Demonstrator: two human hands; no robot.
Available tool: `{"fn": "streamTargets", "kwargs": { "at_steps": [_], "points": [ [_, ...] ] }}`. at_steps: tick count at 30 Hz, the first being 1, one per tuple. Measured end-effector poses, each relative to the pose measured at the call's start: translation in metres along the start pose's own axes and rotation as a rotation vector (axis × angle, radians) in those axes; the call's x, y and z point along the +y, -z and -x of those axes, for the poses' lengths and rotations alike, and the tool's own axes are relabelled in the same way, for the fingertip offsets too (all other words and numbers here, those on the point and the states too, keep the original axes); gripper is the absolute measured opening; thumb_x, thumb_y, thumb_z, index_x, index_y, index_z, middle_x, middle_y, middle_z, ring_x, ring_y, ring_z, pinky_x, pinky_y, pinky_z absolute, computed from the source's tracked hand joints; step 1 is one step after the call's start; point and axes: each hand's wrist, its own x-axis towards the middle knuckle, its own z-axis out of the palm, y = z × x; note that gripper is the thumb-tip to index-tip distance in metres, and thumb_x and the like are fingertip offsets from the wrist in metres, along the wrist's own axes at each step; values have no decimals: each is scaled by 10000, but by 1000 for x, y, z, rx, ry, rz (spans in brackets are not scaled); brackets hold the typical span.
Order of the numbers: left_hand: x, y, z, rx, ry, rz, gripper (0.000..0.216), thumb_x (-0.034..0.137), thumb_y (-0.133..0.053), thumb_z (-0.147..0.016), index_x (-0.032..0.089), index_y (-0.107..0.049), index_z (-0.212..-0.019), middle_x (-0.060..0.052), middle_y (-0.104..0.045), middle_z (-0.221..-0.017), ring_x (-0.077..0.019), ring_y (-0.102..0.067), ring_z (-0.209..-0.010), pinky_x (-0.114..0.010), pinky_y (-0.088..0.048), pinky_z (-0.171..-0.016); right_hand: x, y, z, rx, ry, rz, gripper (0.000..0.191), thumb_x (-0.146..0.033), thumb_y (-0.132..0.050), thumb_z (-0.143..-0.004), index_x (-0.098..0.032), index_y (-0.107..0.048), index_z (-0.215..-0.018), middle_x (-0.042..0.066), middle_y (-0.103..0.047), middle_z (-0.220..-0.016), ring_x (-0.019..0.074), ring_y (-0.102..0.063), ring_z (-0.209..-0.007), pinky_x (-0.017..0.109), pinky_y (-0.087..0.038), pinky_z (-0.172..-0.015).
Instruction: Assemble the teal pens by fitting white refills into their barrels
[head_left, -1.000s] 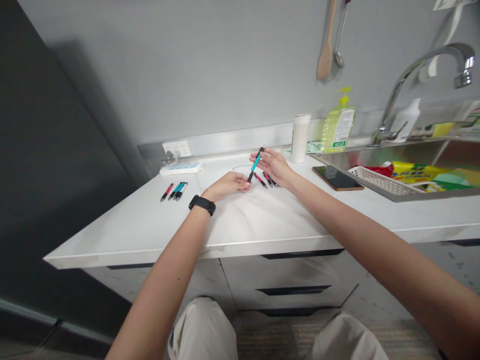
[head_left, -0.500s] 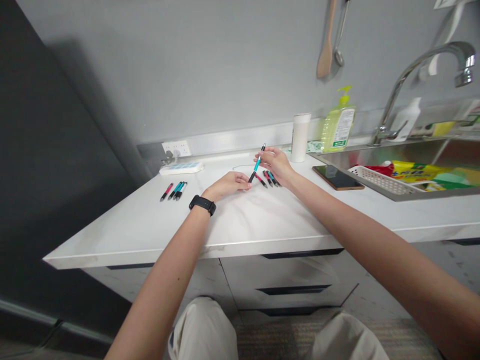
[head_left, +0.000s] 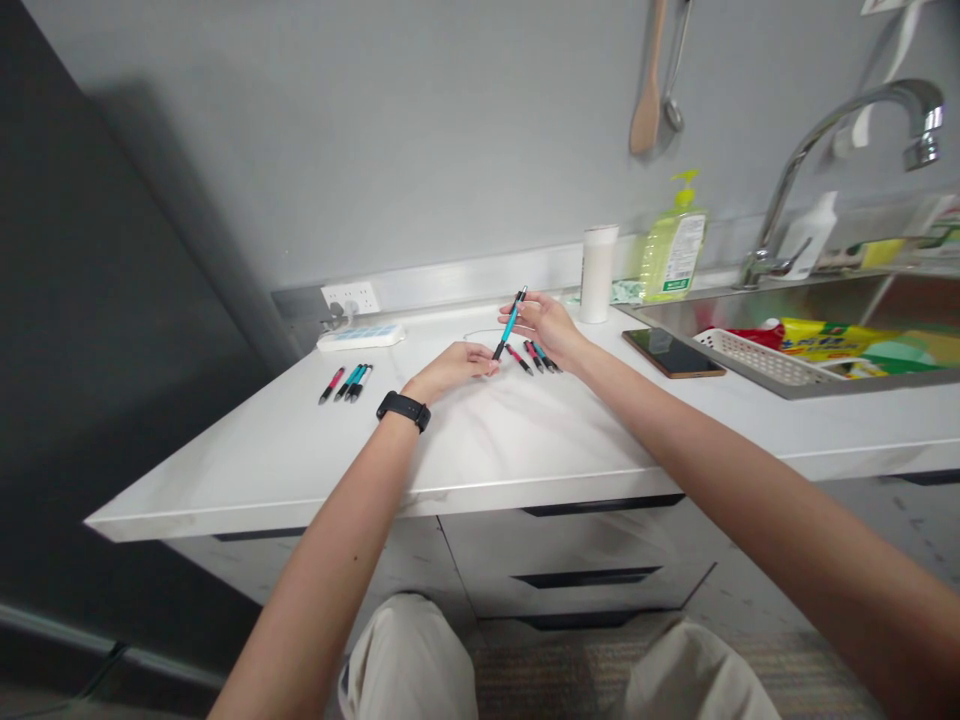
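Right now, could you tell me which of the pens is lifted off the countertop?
The teal pen held between the left hand and right hand; it slants upward, while the other pens lie flat on the countertop in two small groups.

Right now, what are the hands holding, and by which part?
Both hold one teal pen: the right hand grips its upper end, the left hand pinches its dark lower tip.
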Motion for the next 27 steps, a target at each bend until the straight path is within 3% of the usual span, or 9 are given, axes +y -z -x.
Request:
{"fn": "streamTargets", "kwargs": {
  "at_steps": [11, 14, 17, 21, 27],
  "points": [
    [-2, 2, 0, -1, 52, 9, 267, 268, -767, -605, 117, -608, -757, -19, -630, -710, -90, -546, -642, -254, -399, -665, 0, 0, -2, 130, 26, -63, 184, -164, -601, -802, -228, -433, -842, -45, -665, -749, 121, -677, -769, 365, -518, -870],
    [-1, 1, 0, -7, 15, 12, 257, 312, -733, -646, 118, -631, -779, -41, -654, -749, -114, -571, -703, -275, -412, -718, 2, 2, -3, 78, 32, -90, 145, -168, -573, -816, -228, -450, -860, -33, -681, -822, 121, -674, -839, 372, -498, -904],
    [0, 1, -1, 77, -53, -6, 254, 302, -724, -640, 117, -645, -795, -34, -647, -734, -124, -569, -717, -286, -404, -737, 3, 2, -3, 2, 21, -103, 99, -165, -551, -827, -222, -478, -863, -15, -690, -869, 121, -670, -872, 369, -483, -927],
    [-1, 2, -3, 132, -62, -33, 261, 311, -712, -643, 115, -652, -806, -28, -633, -700, -125, -554, -690, -284, -387, -706, 2, 3, -2, 10, 4, -123, 85, -147, -529, -832, -218, -481, -836, -10, -691, -872, 121, -669, -871, 360, -480, -931],
    [-5, 5, -4, 108, -22, -43, 302, 345, -708, -667, 108, -665, -850, -45, -646, -738, -129, -572, -712, -282, -395, -705, 2, 1, 0, 21, -9, -138, 89, -132, -501, -851, -217, -474, -848, -7, -694, -855, 125, -672, -856, 366, -486, -922]
  ]
}}
